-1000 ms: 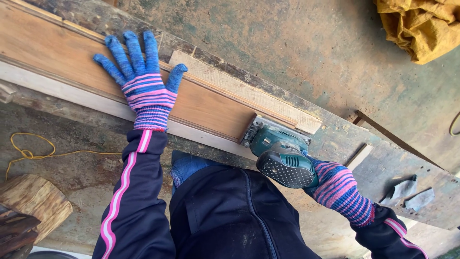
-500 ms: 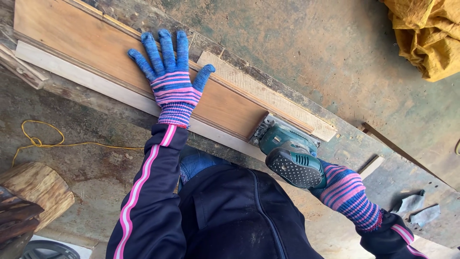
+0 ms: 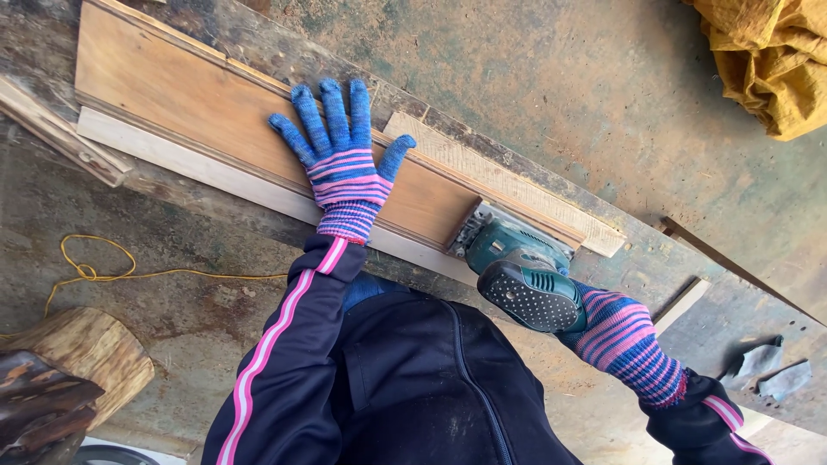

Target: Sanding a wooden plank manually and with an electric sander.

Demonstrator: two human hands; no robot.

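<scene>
My left hand (image 3: 340, 164), in a blue and pink striped glove, lies flat with fingers spread on a brown wooden board (image 3: 198, 99) that rests on a rough workbench (image 3: 637, 258). My right hand (image 3: 622, 336), gloved the same way, grips the rear of a green electric sander (image 3: 517, 267). The sander sits at the right end of the board, its front touching the board's end. A pale strip (image 3: 189, 164) runs along the board's near edge.
A pale wood strip (image 3: 508, 185) lies behind the board. Grey sandpaper scraps (image 3: 767, 370) sit at the right of the bench. A yellow cord (image 3: 95, 271) and a log (image 3: 82, 349) lie on the floor at left. Yellow cloth (image 3: 771, 60) is heaped top right.
The view has shifted, so the board and my left hand appear further right and lower. The left hand stays flat on the board; the sander stays at the board's right end.
</scene>
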